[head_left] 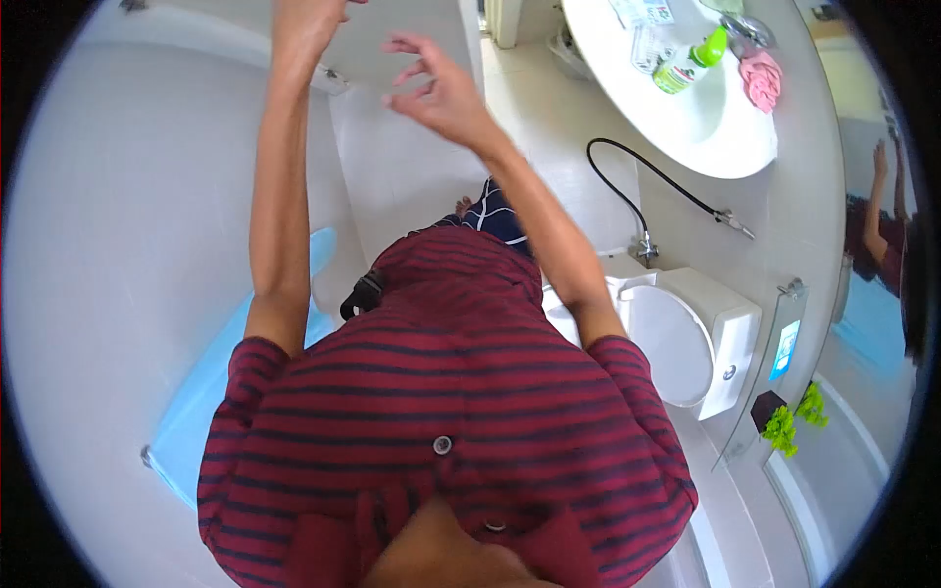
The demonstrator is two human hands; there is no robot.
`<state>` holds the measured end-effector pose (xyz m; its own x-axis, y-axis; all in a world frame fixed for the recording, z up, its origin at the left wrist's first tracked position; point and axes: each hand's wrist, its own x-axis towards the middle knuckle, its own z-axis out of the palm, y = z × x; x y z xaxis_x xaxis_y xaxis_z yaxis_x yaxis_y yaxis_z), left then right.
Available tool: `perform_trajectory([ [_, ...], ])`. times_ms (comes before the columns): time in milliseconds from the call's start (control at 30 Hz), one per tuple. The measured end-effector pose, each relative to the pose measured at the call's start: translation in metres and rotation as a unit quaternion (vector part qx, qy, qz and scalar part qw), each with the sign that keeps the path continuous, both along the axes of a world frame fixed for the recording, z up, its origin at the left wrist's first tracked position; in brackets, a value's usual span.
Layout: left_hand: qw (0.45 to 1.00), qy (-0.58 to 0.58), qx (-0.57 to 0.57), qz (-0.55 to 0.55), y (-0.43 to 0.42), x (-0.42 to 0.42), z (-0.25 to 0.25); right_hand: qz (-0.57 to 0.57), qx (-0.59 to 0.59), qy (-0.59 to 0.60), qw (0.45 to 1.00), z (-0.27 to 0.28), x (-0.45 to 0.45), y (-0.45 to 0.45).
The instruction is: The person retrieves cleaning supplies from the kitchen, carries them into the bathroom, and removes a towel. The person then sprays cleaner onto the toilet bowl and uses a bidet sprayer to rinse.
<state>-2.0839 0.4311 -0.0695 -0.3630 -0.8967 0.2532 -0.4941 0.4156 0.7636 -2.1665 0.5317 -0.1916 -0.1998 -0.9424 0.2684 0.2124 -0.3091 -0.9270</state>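
You're holding your right hand point(441, 98) empty, fingers apart (I can't tell your left hand's point(308, 24) grip), perhaps risking snagging the black hose point(676, 183) by swinging wide.

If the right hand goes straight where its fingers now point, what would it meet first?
The right hand would probably meet the left wrist first, though depth is unclear and it may pass by.
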Motion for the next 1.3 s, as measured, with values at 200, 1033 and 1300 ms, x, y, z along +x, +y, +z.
perform_trajectory([
  [200, 0.994, -0.020, 0.053, 0.096, 0.023, 0.043, -0.006, 0.242, 0.204, -0.085, 0.945, -0.080, -0.066, -0.026],
  [1033, 0.750, 0.233, 0.544, 0.297, -0.152, -0.069, -0.679, -0.382, 0.377, -0.494, 0.684, -0.671, -0.422, -0.172],
  [1300, 0.740, 0.244, 0.547, 0.306, -0.185, -0.067, -0.683, -0.378, 0.532, -0.234, 0.721, -0.670, -0.348, -0.110],
])
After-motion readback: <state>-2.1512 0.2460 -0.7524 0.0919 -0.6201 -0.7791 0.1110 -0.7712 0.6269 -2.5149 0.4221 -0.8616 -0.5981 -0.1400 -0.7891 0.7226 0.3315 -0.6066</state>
